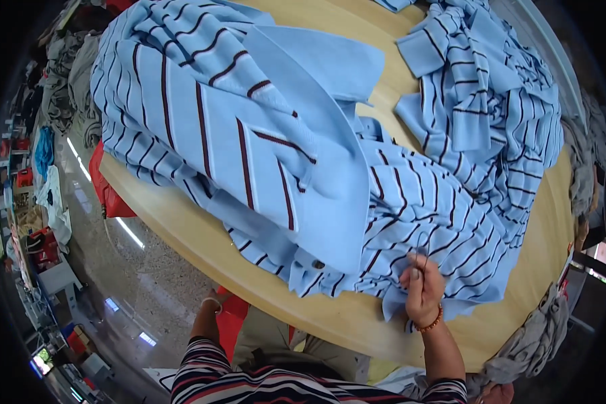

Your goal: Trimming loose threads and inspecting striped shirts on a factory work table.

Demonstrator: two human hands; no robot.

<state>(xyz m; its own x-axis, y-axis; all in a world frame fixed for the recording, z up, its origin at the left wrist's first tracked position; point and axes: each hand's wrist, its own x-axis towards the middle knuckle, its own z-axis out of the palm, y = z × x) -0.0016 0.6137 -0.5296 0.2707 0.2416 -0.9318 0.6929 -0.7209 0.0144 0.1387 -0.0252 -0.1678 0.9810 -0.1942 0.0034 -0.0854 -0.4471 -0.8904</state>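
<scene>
My right hand (423, 291), with a beaded bracelet at the wrist, is closed in a pinch over the striped cloth. From its fingertips sticks up a small thin tool with a dark, narrow, looped outline (421, 244); its exact kind is too small to make out. Beneath it lies a light blue knit garment (444, 222) with dark and white stripes. A large blue striped knit shirt (269, 155) is spread to the left, its plain band crossing the middle. My left forearm (206, 322), with a bangle, reaches to the table's near edge; that hand's fingers are hidden.
The rounded wooden table (357, 330) carries the garments. More blue striped knits (481, 101) are heaped at the far right. Grey cloth (535, 337) hangs by the right edge. A red bag (114, 185) sits by the left edge; shelves and boxes line the floor beyond.
</scene>
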